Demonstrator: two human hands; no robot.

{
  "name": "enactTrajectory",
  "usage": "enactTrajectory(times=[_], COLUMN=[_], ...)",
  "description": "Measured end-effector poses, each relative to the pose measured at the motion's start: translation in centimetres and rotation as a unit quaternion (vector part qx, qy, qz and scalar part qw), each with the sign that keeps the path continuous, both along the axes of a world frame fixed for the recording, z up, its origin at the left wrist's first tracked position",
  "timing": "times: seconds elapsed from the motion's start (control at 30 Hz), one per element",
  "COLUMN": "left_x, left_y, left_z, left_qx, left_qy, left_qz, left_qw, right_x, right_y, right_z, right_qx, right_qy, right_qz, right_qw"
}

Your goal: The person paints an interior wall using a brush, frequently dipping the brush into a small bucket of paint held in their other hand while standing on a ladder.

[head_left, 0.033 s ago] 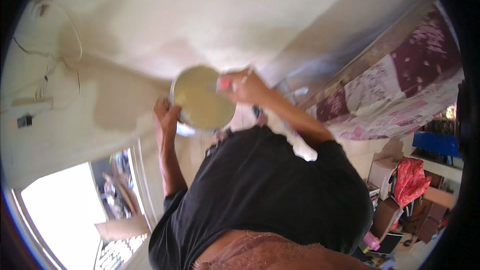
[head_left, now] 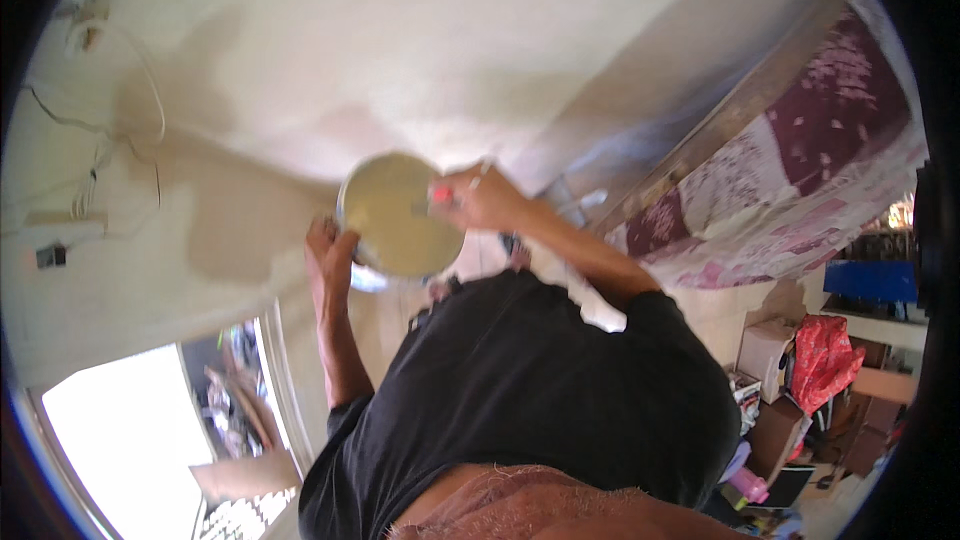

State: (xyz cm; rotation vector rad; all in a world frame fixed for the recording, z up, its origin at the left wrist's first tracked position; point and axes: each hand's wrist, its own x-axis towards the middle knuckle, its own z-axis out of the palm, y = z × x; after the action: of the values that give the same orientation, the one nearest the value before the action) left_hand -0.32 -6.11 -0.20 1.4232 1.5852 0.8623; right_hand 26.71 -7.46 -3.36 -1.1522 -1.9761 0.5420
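My left hand (head_left: 328, 244) grips the left rim of a round bucket (head_left: 405, 225), thumb over the edge and fingers on the outside. The bucket looks nearly full of a smooth yellowish-beige substance, and a pale rim rings it. Over its right side, my right hand (head_left: 482, 197) is closed around a tool with a red handle (head_left: 442, 194). A short grey end of that tool points left over the beige surface. Whether it touches the surface I cannot tell. The tool's exact kind is blurred.
A pale wall (head_left: 440, 60) rises just ahead. Loose cables (head_left: 95, 170) hang on the left wall above a bright doorway (head_left: 130, 430). A maroon-and-white patterned cloth (head_left: 740, 180) covers a raised surface at right. Boxes and a red bag (head_left: 825, 360) stand behind it.
The bucket and both hands sit slightly lower in the picture, and the view has shifted a little. My right hand with the tool is a bit further left. Both grips are unchanged.
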Motion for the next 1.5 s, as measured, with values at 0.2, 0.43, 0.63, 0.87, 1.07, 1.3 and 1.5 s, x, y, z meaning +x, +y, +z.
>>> enactTrajectory(times=[0.2,0.43,0.63,0.87,1.07,1.3,1.5], left_x=[1.5,1.3,1.0,0.7,0.9,0.8,0.9], left_y=[0.7,1.3,1.4,0.4,0.9,2.5,3.4], left_z=[0.7,1.2,0.0,1.2,1.3,0.3,-0.1], left_qx=[0.016,0.017,0.029,0.029,0.038,0.052,0.013], left_qy=[-0.039,-0.123,-0.132,-0.069,-0.075,-0.096,-0.094], left_qz=[-0.033,-0.049,-0.04,-0.044,-0.039,-0.023,-0.037], left_qw=[0.999,0.991,0.99,0.996,0.996,0.994,0.995], right_x=[1.2,2.2,7.2,14.5,13.4,21.2,35.4], right_y=[1.3,2.9,2.0,4.2,10.3,10.3,2.0], right_z=[1.7,2.6,10.4,24.8,29.1,28.3,26.6], right_qx=[-0.077,0.083,0.211,0.394,0.407,0.503,0.576], right_qy=[0.01,0.017,0.321,0.476,0.52,0.43,0.258], right_qz=[0.002,-0.135,-0.18,-0.204,-0.097,-0.276,-0.519], right_qw=[0.997,0.987,0.905,0.759,0.745,0.697,0.576])
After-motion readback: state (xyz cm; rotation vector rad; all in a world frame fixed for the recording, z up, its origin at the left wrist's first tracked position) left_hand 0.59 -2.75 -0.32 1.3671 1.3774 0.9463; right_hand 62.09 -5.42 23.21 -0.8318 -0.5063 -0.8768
